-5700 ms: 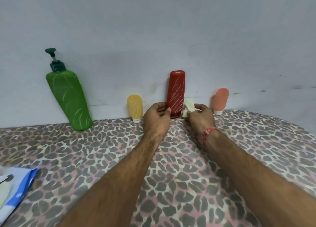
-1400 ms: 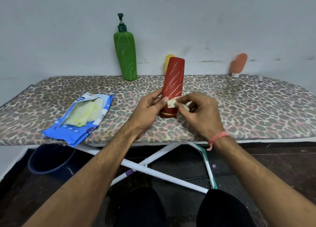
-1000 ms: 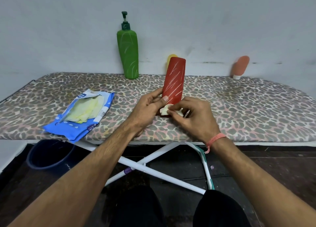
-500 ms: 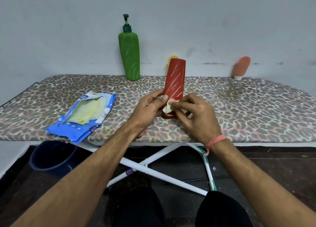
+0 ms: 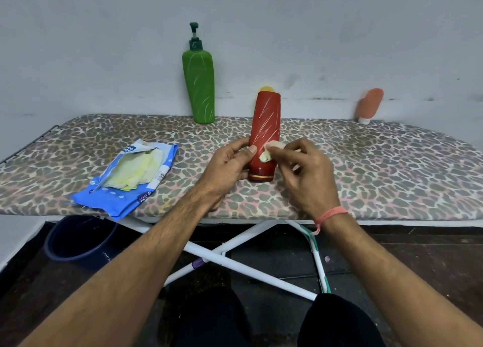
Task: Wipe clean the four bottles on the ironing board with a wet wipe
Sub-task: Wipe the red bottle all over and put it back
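Two hands around red bottle (upright)

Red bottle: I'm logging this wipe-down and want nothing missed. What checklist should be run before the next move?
1. Left hand grips the red bottle low on its body: ok.
2. Wet wipe, pinched by the right hand, touches the bottle: ok.
3. Bottle upright on the ironing board: ok.
4. White streaks cleared from the upper body: not ok.
5. Back of the bottle clean: cannot tell.
6. Wipe pack lies open on the board: ok.
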